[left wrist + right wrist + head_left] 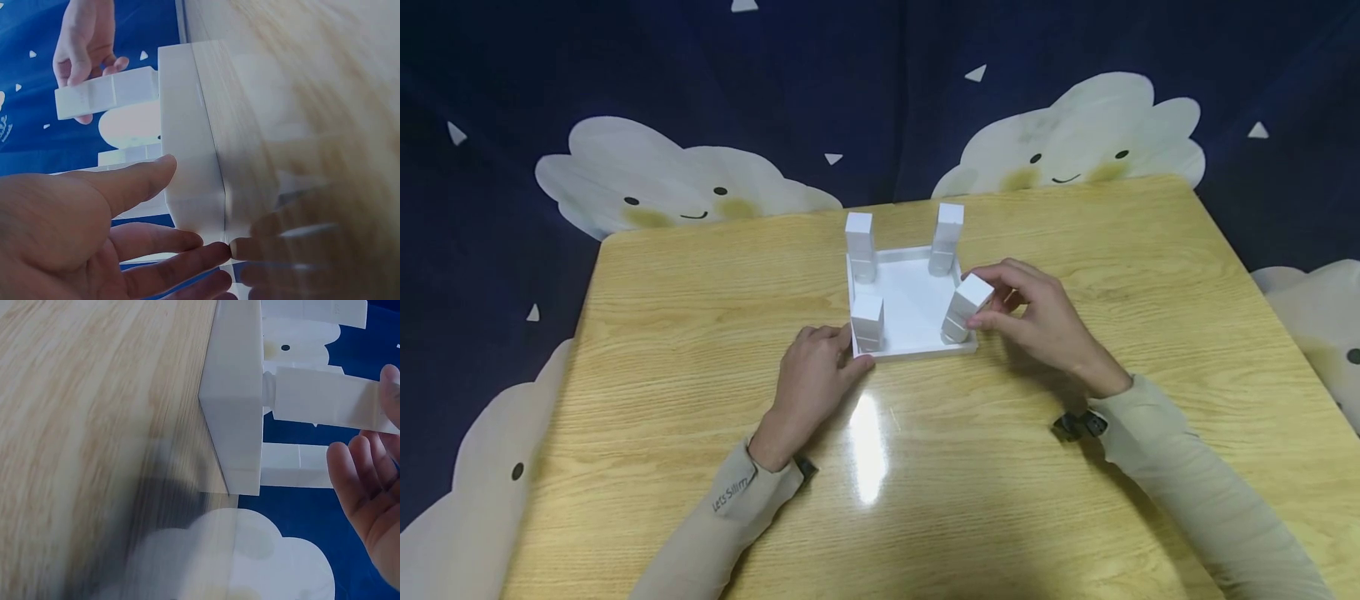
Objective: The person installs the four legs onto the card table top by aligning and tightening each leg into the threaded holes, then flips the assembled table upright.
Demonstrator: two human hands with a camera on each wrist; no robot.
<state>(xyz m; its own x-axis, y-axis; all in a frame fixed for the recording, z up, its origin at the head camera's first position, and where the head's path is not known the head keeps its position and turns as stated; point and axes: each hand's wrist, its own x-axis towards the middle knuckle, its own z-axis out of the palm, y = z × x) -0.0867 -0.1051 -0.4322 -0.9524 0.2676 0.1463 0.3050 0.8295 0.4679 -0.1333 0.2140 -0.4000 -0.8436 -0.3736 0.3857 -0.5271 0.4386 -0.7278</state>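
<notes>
A white square tray (913,302) with a low rim lies on the table, and a white square post stands at each of its corners. My left hand (811,377) holds the tray's near left corner, thumb on the front wall (187,119) and fingers round the side. With thumb and fingertips, my right hand (1041,318) pinches the upper part of the near right post (972,293). That post leans to the right, its narrower round foot (269,392) at the tray's corner. Beside the left hand stands the near left post (868,321).
The far left post (860,237) and far right post (949,229) rise at the tray's back corners. All this is on a wood-grain table (700,292). A dark blue curtain (820,75) with cloud faces hangs behind the table's far edge.
</notes>
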